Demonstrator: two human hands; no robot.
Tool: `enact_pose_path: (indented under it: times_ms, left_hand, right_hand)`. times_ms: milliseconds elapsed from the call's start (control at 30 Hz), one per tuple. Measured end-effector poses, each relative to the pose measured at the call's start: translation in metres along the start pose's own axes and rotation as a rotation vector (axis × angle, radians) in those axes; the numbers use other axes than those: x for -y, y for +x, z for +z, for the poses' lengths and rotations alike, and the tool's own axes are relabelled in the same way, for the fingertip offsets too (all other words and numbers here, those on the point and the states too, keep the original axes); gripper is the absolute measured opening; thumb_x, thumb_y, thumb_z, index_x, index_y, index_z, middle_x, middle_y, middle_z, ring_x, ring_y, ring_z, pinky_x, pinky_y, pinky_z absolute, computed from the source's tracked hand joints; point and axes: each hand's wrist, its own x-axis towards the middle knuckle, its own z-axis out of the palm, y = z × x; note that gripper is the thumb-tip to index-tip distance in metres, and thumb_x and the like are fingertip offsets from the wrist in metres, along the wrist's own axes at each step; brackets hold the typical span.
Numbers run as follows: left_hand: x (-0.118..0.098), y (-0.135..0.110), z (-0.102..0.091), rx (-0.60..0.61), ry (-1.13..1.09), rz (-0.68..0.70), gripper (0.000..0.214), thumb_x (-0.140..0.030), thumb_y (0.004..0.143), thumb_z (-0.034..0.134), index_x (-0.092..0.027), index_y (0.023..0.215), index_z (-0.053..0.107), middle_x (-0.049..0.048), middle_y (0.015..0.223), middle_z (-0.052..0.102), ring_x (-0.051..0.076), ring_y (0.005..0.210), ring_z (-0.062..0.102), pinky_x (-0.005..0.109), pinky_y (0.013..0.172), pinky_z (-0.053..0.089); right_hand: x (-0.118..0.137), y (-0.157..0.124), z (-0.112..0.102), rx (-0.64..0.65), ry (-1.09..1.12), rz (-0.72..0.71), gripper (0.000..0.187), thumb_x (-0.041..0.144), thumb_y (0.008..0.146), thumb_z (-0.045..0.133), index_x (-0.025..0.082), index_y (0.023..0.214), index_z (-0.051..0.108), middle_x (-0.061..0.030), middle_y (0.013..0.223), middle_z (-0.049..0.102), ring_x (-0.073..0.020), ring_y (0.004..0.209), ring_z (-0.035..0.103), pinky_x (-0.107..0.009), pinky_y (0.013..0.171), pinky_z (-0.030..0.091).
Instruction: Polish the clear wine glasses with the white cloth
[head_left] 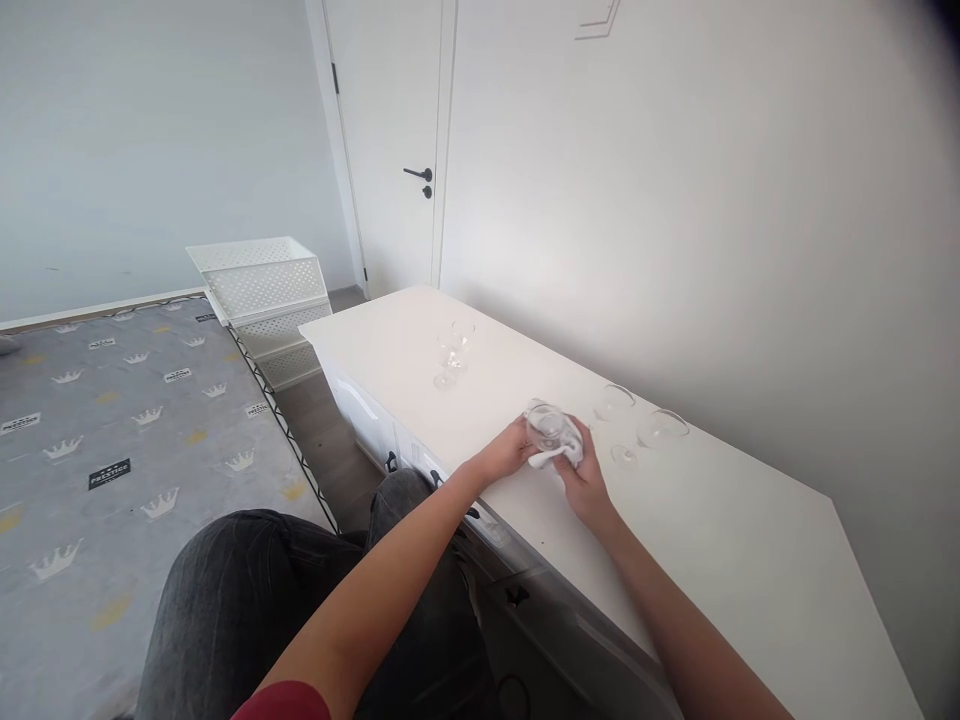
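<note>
Between my two hands, above the white tabletop, is a clear glass bowl (549,424) with a white cloth (564,450) bunched around its lower side. My left hand (511,448) is closed on the bowl's left side. On the other side my right hand (585,468) grips the cloth, pressing it against the glass. Just beyond my right hand stand a clear glass (615,402), another wide glass (664,428) and a small glass piece (623,456). Farther left, a small group of clear glasses (453,356) sits on the tabletop.
The white tabletop (720,510) belongs to a cabinet with drawers and dark handles, set along the wall. At left lies a grey mattress (142,450) with crown prints. White perforated baskets (262,280) stand near the door (390,130). My knees are against the cabinet front.
</note>
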Motion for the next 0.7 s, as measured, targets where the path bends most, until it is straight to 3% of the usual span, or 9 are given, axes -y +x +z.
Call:
enact_pose_path:
  times_ms: [67,200,367,467,567,633,700]
  left_hand:
    - [0.002,0.001,0.001,-0.02,0.04,0.027,0.031,-0.042,0.1,0.057,-0.017,0.094,0.075,0.011,0.113,0.073,0.027,0.115,0.062,0.04,0.103,0.05]
    - [0.008,0.002,0.001,-0.104,0.12,0.01,0.03,-0.041,0.094,0.069,-0.019,0.075,0.074,0.011,0.098,0.076,0.029,0.111,0.062,0.046,0.108,0.047]
    - [0.009,0.0,0.0,-0.301,0.153,-0.155,0.038,-0.045,0.073,0.089,-0.019,0.06,0.064,0.0089,0.083,0.07,0.029,0.105,0.06,0.04,0.09,0.049]
    - [0.003,-0.001,0.0,-0.303,0.132,-0.148,0.044,-0.049,0.065,0.093,-0.019,0.08,0.064,0.0064,0.093,0.067,0.027,0.103,0.057,0.04,0.09,0.047]
    - [-0.005,-0.002,-0.003,-0.254,-0.055,-0.084,0.079,-0.052,0.053,0.099,-0.021,0.114,0.059,0.0113,0.123,0.063,0.028,0.112,0.056,0.041,0.094,0.046]
    - [-0.011,-0.002,-0.008,-0.204,-0.313,-0.05,0.085,-0.059,0.065,0.092,-0.023,0.132,0.052,0.0163,0.139,0.058,0.029,0.12,0.056,0.041,0.096,0.046]
    - [-0.015,-0.001,-0.012,-0.139,-0.569,-0.053,0.071,-0.065,0.085,0.073,-0.022,0.138,0.052,0.0191,0.141,0.059,0.028,0.121,0.06,0.041,0.097,0.046]
  right_hand:
    - [0.001,0.002,-0.004,0.03,-0.1,-0.025,0.06,0.053,0.097,0.063,0.027,0.148,0.046,-0.0121,0.147,0.056,-0.0304,0.135,0.054,-0.049,0.115,0.043]
    - [0.004,0.006,-0.01,0.031,-0.167,0.04,0.055,0.054,0.095,0.065,0.025,0.141,0.054,-0.0109,0.136,0.064,-0.0292,0.122,0.061,-0.045,0.105,0.049]
    - [0.004,0.008,-0.01,0.059,0.042,0.117,0.05,0.052,0.091,0.072,0.024,0.131,0.06,-0.0073,0.119,0.068,-0.0237,0.106,0.063,-0.035,0.09,0.052]
    - [0.004,0.008,-0.008,0.077,0.114,0.161,0.042,0.051,0.091,0.072,0.023,0.122,0.064,-0.0048,0.108,0.069,-0.0202,0.096,0.062,-0.031,0.083,0.051]
    - [0.004,0.007,-0.005,0.088,0.144,0.242,0.038,0.052,0.091,0.072,0.021,0.113,0.067,-0.0043,0.101,0.07,-0.019,0.09,0.062,-0.03,0.079,0.049]
    - [0.004,0.005,-0.003,0.114,0.221,0.356,0.038,0.054,0.089,0.074,0.02,0.106,0.067,-0.0038,0.095,0.07,-0.0186,0.084,0.063,-0.03,0.075,0.05]
    - [0.005,0.002,-0.003,0.169,0.334,0.493,0.039,0.056,0.087,0.074,0.02,0.098,0.065,-0.0033,0.086,0.068,-0.0189,0.077,0.063,-0.031,0.071,0.05]
